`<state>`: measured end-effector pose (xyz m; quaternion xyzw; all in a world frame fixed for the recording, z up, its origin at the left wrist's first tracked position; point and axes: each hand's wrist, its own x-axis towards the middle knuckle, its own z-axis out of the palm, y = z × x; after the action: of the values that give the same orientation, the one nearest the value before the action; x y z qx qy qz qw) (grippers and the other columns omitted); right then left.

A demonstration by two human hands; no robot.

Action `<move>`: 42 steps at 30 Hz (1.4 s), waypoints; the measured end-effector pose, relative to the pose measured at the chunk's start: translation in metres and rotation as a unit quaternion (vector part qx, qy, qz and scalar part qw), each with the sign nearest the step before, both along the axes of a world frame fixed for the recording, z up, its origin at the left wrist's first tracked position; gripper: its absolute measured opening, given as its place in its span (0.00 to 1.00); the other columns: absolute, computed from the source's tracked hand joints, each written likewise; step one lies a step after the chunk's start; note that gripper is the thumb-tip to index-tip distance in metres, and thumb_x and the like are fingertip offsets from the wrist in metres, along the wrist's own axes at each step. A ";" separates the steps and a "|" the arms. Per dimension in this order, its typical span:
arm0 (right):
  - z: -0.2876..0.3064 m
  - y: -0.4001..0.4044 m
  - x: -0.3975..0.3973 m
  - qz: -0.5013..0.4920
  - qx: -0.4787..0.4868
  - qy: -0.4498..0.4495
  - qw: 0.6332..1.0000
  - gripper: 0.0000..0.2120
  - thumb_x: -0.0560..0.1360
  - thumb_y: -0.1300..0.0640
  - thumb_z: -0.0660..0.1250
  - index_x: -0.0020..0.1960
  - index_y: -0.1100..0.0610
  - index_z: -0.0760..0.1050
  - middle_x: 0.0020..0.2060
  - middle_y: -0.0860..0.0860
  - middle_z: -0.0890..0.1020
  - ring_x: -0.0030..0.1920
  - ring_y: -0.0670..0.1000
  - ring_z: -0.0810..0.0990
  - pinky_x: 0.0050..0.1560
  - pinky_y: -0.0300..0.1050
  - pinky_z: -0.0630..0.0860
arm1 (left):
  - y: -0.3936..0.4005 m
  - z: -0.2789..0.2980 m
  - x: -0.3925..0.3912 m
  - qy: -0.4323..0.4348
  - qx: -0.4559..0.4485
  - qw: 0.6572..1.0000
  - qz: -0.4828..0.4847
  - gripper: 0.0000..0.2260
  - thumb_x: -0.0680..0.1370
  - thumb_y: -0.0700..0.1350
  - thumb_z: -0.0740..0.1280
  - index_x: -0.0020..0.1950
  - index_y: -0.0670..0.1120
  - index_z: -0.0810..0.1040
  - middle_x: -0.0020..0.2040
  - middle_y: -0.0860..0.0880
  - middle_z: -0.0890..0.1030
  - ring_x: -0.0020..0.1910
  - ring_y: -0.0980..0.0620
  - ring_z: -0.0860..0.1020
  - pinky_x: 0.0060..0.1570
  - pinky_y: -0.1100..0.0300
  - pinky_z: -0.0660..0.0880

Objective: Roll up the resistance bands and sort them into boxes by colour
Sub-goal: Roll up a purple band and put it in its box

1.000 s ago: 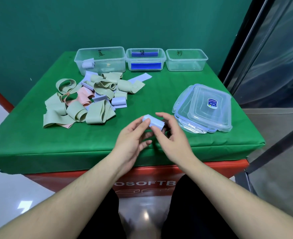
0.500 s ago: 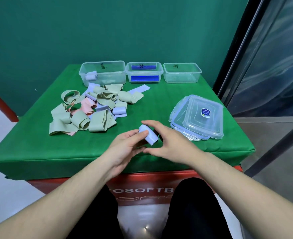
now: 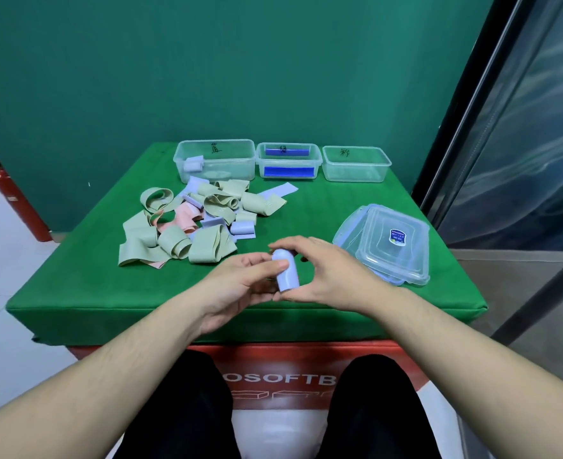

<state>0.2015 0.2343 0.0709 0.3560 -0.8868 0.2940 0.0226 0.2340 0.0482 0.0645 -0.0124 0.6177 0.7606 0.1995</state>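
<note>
Far left, a red fire extinguisher (image 3: pixel 12 200) leans by the green wall, its top partly cut by the frame edge, with pale floor running beside the table. The green table (image 3: pixel 84 286) has bare cloth along its left edge and near corner. On it lies a loose pile of bands (image 3: pixel 187 223), mostly sage green with some pink and pale blue tangled in; how many there are I cannot count, since they overlap.

Behind the pile, at the far edge, stand three clear boxes in a row. The left box (image 3: pixel 214 160) holds one small rolled blue band (image 3: pixel 193 164) in its left end. The middle box (image 3: pixel 288 160) shows bright blue strips on its walls, and the right box (image 3: pixel 356 164) sits just beside it. Each bears a handwritten mark that I cannot read.

At the near middle, above the table's front strip, the two hands meet around a rolled pale-blue band (image 3: pixel 286 270), held roughly upright. The left hand (image 3: pixel 237 286) pinches it with the thumb across its side; the right hand (image 3: pixel 326 273) curls round it from behind and below. Its far side is hidden by the fingers.

To the right lies a stack of clear lids (image 3: pixel 389 243), with bare cloth between it and the boxes. Beyond the right edge rise a dark frame and glass. Below, red lettering on the table's base is cut off by dark-trousered knees.
</note>
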 end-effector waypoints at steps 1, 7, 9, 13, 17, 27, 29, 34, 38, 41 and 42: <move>0.001 -0.001 0.001 -0.006 -0.010 0.003 1.000 0.32 0.68 0.44 0.77 0.68 0.49 0.72 0.61 0.42 0.78 0.61 0.43 0.74 0.63 0.40 0.70 | -0.001 0.001 0.001 -0.002 0.007 1.000 0.002 0.16 0.69 0.49 0.73 0.53 0.43 0.79 0.48 0.40 0.81 0.43 0.49 0.79 0.48 0.60 0.80; 0.012 -0.007 0.001 -0.066 -0.002 0.040 0.997 0.27 0.65 0.40 0.78 0.59 0.49 0.75 0.50 0.44 0.80 0.52 0.44 0.74 0.54 0.44 0.72 | 0.002 0.010 0.005 -0.011 0.065 0.998 0.011 0.13 0.73 0.46 0.71 0.54 0.41 0.80 0.43 0.43 0.82 0.36 0.53 0.79 0.49 0.58 0.81; 0.015 -0.010 -0.001 -0.083 -0.005 0.040 0.996 0.26 0.64 0.38 0.77 0.56 0.49 0.74 0.48 0.44 0.79 0.49 0.45 0.73 0.50 0.45 0.72 | 0.005 0.012 0.005 -0.007 0.077 0.997 0.025 0.13 0.76 0.42 0.69 0.59 0.39 0.80 0.50 0.41 0.84 0.39 0.52 0.80 0.52 0.58 0.80; 0.017 -0.013 0.000 -0.090 -0.013 0.025 0.996 0.29 0.64 0.35 0.73 0.60 0.45 0.70 0.50 0.44 0.80 0.52 0.46 0.77 0.54 0.49 0.75 | 0.007 0.016 0.005 -0.006 0.102 0.993 0.055 0.09 0.79 0.40 0.66 0.57 0.39 0.80 0.48 0.41 0.83 0.38 0.52 0.79 0.48 0.56 0.82; 0.022 -0.013 0.006 -0.071 -0.033 0.027 0.997 0.31 0.68 0.39 0.74 0.66 0.40 0.65 0.51 0.44 0.80 0.52 0.45 0.77 0.54 0.45 0.74 | 0.006 0.015 0.003 -0.010 0.102 0.992 0.068 0.11 0.79 0.42 0.67 0.59 0.39 0.78 0.46 0.43 0.82 0.36 0.53 0.76 0.41 0.61 0.79; 0.015 -0.006 -0.014 -0.005 -0.022 -0.023 0.999 0.25 0.70 0.50 0.77 0.64 0.49 0.74 0.56 0.40 0.80 0.55 0.41 0.77 0.54 0.27 0.68 | -0.002 0.011 -0.010 0.006 0.023 0.994 0.105 0.11 0.82 0.42 0.63 0.57 0.35 0.78 0.39 0.44 0.79 0.31 0.55 0.76 0.30 0.67 0.70; 0.015 -0.006 -0.019 -0.011 -0.013 -0.021 1.000 0.20 0.72 0.54 0.75 0.63 0.50 0.75 0.55 0.40 0.80 0.54 0.41 0.77 0.50 0.25 0.66 | -0.003 0.011 -0.012 0.020 -0.004 0.993 0.115 0.10 0.82 0.42 0.62 0.54 0.36 0.79 0.37 0.46 0.79 0.30 0.56 0.75 0.29 0.68 0.69; 0.020 -0.010 -0.028 -0.022 -0.016 0.000 1.000 0.13 0.74 0.55 0.73 0.58 0.52 0.78 0.51 0.42 0.82 0.50 0.42 0.78 0.48 0.26 0.67 | -0.007 0.014 -0.023 0.042 -0.015 0.989 0.143 0.10 0.83 0.40 0.61 0.58 0.40 0.80 0.44 0.45 0.82 0.28 0.55 0.74 0.28 0.67 0.69; 0.025 -0.014 -0.037 -0.021 -0.002 -0.005 1.000 0.11 0.76 0.54 0.71 0.58 0.54 0.77 0.50 0.44 0.81 0.50 0.42 0.77 0.46 0.26 0.68 | -0.010 0.024 -0.032 0.003 0.010 0.987 0.159 0.07 0.83 0.43 0.62 0.53 0.45 0.79 0.41 0.46 0.82 0.27 0.52 0.75 0.29 0.65 0.71; 0.028 -0.020 -0.048 -0.021 0.011 -0.006 1.000 0.10 0.77 0.53 0.70 0.57 0.54 0.77 0.49 0.45 0.81 0.49 0.44 0.77 0.46 0.31 0.70 | -0.018 0.031 -0.043 0.019 -0.017 0.989 0.146 0.09 0.83 0.48 0.61 0.56 0.47 0.79 0.48 0.47 0.82 0.32 0.50 0.80 0.35 0.62 0.75; 0.029 -0.022 -0.052 -0.022 0.011 -0.009 1.000 0.10 0.77 0.53 0.70 0.56 0.54 0.77 0.48 0.46 0.81 0.48 0.44 0.77 0.47 0.34 0.72 | -0.022 0.033 -0.047 0.049 -0.047 0.988 0.140 0.09 0.82 0.49 0.63 0.58 0.49 0.79 0.50 0.49 0.81 0.36 0.50 0.81 0.36 0.62 0.76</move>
<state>0.1493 0.2123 0.1000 0.3339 -0.8978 0.2866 0.0175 0.1868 0.0264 0.0970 -0.0709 0.6540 0.7508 0.0594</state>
